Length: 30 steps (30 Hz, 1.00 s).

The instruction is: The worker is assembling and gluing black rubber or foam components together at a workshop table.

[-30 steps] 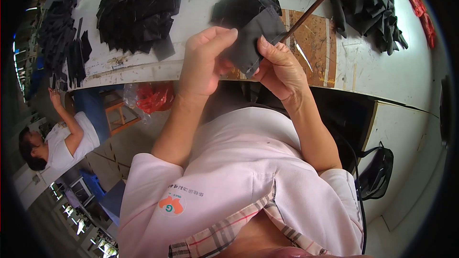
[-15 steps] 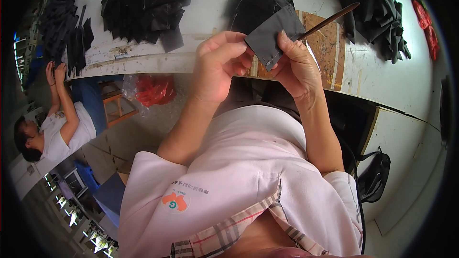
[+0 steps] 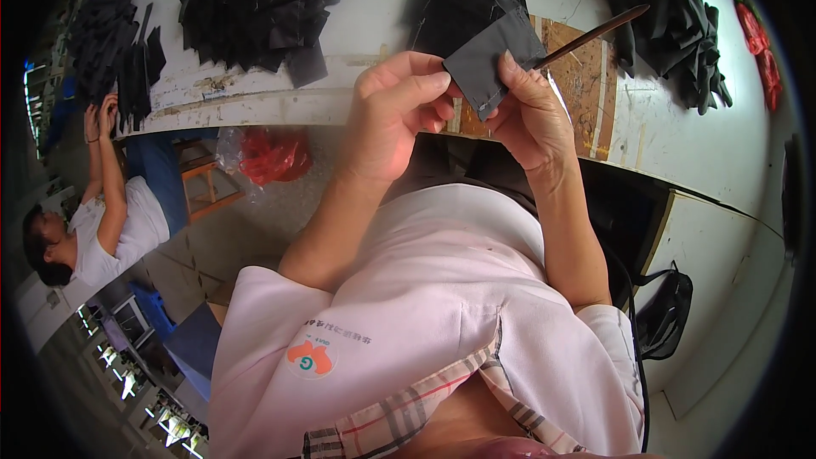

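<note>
In front of me is a small black fabric piece (image 3: 486, 59) with straight edges, held up over the table's near edge. My right hand (image 3: 541, 123) is closed on its right side, thumb on top. The same hand also grips a long brown stick-like tool (image 3: 599, 35) that points to the far right; its lower end is hidden in the palm. My left hand (image 3: 389, 110) is closed, with thumb and fingertips pinching the piece's left corner. Just behind lies a small pile of black fabric pieces (image 3: 455, 13).
A large black fabric heap (image 3: 255, 13) lies on the white table (image 3: 382, 0) to the left, another heap (image 3: 659, 21) to the right. A brown board (image 3: 586, 89) is set along the near edge. At far left a person (image 3: 127, 221) handles dark strips. A red bag (image 3: 276, 155) is below.
Both hands and the fabric piece have shifted slightly; the piece and the brown tool moved a little to the right. Both hands still hold the piece.
</note>
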{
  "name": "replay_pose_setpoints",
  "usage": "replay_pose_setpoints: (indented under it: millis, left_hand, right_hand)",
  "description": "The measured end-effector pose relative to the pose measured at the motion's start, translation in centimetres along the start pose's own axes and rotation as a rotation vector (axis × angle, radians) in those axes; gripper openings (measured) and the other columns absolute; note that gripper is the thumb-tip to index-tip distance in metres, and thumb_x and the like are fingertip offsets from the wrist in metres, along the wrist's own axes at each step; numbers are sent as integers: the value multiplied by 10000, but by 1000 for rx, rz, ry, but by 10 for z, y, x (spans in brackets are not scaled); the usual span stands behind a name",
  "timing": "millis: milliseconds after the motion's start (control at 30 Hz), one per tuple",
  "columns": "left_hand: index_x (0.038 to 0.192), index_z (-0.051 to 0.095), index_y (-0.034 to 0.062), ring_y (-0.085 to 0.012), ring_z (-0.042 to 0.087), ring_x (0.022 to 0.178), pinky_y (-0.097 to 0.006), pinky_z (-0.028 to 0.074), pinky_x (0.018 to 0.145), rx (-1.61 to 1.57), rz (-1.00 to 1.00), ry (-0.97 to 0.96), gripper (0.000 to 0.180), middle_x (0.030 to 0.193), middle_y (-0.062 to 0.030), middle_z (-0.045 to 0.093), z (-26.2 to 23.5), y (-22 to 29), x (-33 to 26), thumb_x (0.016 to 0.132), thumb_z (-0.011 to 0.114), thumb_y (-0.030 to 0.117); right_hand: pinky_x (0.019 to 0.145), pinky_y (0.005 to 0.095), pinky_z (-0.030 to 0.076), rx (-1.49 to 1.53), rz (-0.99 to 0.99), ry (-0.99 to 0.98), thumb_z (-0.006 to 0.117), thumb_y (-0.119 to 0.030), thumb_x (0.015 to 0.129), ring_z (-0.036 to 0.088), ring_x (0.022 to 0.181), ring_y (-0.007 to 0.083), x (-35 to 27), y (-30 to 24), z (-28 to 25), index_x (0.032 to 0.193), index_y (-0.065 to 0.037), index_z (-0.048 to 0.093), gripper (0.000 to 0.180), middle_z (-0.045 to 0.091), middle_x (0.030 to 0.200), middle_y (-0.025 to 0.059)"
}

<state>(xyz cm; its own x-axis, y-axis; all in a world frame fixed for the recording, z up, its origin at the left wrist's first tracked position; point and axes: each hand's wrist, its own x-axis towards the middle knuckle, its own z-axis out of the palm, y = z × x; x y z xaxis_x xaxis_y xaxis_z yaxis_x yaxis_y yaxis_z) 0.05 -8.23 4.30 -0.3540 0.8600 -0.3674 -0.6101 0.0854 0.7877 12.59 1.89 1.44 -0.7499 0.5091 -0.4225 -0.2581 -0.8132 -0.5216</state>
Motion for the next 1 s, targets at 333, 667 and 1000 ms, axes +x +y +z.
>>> replay_pose_setpoints:
  millis: [333,667,1000]
  left_hand:
    - [875,569,6,-78,505,584,-185,394,509,12,40,-13,124,755,-58,597,-2,-6,3,808,555,108]
    - [893,571,17,-71,509,611,-185,395,527,-7,62,-46,132,780,-52,602,-3,-4,2,807,564,117]
    - [906,567,12,-70,514,602,-183,403,522,16,54,-41,142,770,-50,606,-5,-5,2,801,566,107]
  right_hand:
    - [473,203,410,12,-2,10,585,-211,816,533,596,94,2,1,0,917,-32,550,209,598,771,45]
    - [535,263,456,108,26,-55,619,-214,783,589,723,172,6,4,-8,1021,-43,502,316,601,861,87]
    - [499,203,424,56,18,-39,585,-211,815,551,645,100,4,5,-2,907,-35,558,201,608,801,56]
